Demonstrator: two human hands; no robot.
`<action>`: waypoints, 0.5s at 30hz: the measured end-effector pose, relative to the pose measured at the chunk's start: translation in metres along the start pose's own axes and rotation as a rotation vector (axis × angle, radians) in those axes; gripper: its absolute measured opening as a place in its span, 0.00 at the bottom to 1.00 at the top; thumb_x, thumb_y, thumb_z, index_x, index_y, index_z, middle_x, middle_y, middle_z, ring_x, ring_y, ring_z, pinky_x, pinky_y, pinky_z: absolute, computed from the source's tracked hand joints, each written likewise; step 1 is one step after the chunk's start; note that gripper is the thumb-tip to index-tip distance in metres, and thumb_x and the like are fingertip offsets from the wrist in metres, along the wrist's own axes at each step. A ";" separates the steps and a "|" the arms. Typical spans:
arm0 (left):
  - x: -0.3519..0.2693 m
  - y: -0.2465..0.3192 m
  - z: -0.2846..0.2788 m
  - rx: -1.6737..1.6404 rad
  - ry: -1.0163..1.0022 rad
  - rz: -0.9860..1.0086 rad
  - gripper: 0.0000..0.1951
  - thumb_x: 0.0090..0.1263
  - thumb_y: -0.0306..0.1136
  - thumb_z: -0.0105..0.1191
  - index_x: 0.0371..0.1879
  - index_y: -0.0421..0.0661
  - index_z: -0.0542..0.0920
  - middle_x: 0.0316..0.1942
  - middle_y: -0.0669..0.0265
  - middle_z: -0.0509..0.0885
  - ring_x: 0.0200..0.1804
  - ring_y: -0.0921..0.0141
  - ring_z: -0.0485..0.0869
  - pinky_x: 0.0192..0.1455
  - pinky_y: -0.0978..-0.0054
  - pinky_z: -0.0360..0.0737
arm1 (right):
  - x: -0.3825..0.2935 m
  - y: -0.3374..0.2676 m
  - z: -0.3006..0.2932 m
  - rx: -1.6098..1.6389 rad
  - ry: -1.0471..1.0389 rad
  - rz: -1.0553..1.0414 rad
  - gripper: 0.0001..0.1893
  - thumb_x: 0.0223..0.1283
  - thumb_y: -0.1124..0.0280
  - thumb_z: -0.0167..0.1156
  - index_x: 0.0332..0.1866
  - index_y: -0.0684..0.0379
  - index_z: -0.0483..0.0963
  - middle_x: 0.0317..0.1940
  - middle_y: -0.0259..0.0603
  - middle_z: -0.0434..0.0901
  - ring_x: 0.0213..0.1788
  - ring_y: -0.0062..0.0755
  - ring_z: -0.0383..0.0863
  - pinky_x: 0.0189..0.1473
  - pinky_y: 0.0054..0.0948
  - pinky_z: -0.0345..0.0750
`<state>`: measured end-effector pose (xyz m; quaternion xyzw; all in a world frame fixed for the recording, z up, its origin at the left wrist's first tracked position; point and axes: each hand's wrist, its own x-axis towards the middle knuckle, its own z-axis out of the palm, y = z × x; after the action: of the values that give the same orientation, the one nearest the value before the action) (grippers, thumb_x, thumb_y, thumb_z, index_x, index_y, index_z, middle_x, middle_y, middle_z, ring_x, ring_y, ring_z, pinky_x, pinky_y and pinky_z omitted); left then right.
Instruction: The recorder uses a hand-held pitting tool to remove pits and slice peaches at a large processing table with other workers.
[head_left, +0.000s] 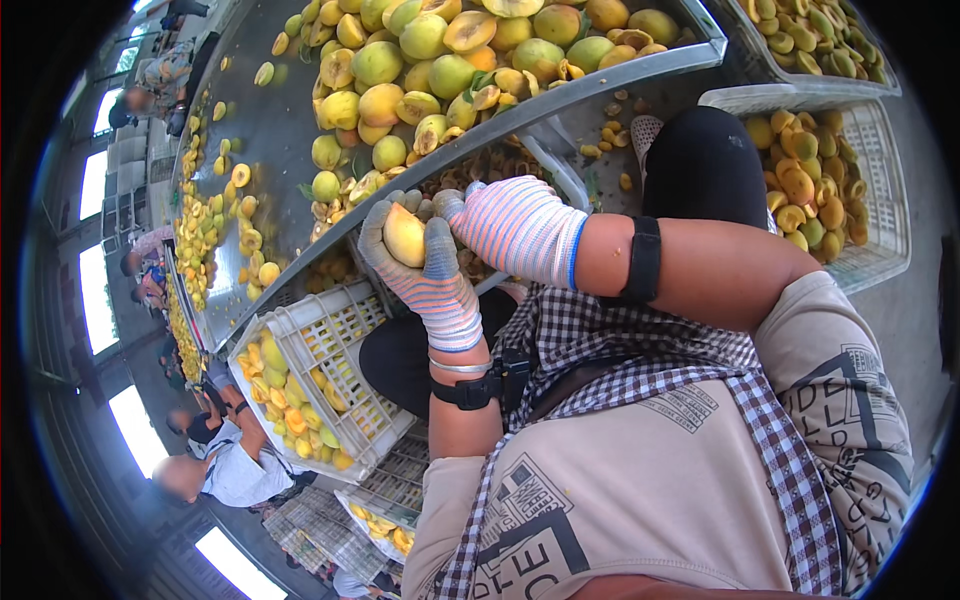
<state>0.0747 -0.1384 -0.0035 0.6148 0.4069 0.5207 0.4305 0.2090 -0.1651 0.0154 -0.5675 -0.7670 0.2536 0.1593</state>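
Observation:
My left hand (420, 262), in a striped knit glove with grey palm coating, holds a yellow peach (405, 235) between thumb and curled fingers. Right beside it is my right hand (514, 229), in a matching glove, its back turned up and its fingers bent towards the peach. Whatever those fingers may hold is hidden from the camera. Both hands are over my lap, just off the near rim of a metal worktable (480, 139). A heap of whole and halved peaches (420, 82) lies on that table.
At my left a tilted white plastic crate (330, 367) contains peach pieces. Another white crate (889, 187) of peach halves stands at my right, with a further one (862, 86) beyond. Scraps and pits (611, 139) litter the floor. A co-worker (247, 465) is at the left.

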 end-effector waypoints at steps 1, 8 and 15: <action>0.001 0.001 0.001 -0.188 0.014 -0.123 0.22 0.58 0.25 0.54 0.54 0.46 0.67 0.48 0.60 0.74 0.50 0.67 0.75 0.59 0.67 0.73 | 0.000 0.001 0.001 0.035 -0.014 0.039 0.16 0.51 0.70 0.59 0.45 0.63 0.71 0.36 0.50 0.79 0.39 0.48 0.83 0.34 0.41 0.81; -0.001 -0.003 0.003 -0.059 0.003 -0.020 0.21 0.59 0.28 0.53 0.53 0.45 0.67 0.47 0.58 0.76 0.50 0.66 0.76 0.58 0.65 0.73 | 0.000 -0.004 -0.001 0.047 -0.035 0.088 0.17 0.56 0.70 0.56 0.51 0.61 0.69 0.36 0.48 0.81 0.40 0.46 0.83 0.35 0.42 0.81; 0.011 -0.003 -0.002 -0.521 -0.087 -0.388 0.24 0.63 0.42 0.55 0.54 0.42 0.68 0.49 0.58 0.76 0.53 0.64 0.75 0.62 0.63 0.69 | 0.003 0.004 0.002 0.125 0.068 0.099 0.19 0.55 0.66 0.56 0.49 0.67 0.67 0.33 0.52 0.78 0.35 0.50 0.82 0.32 0.40 0.80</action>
<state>0.0744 -0.1269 -0.0030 0.4167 0.3510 0.4888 0.6814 0.2103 -0.1623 0.0109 -0.6018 -0.7149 0.2892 0.2075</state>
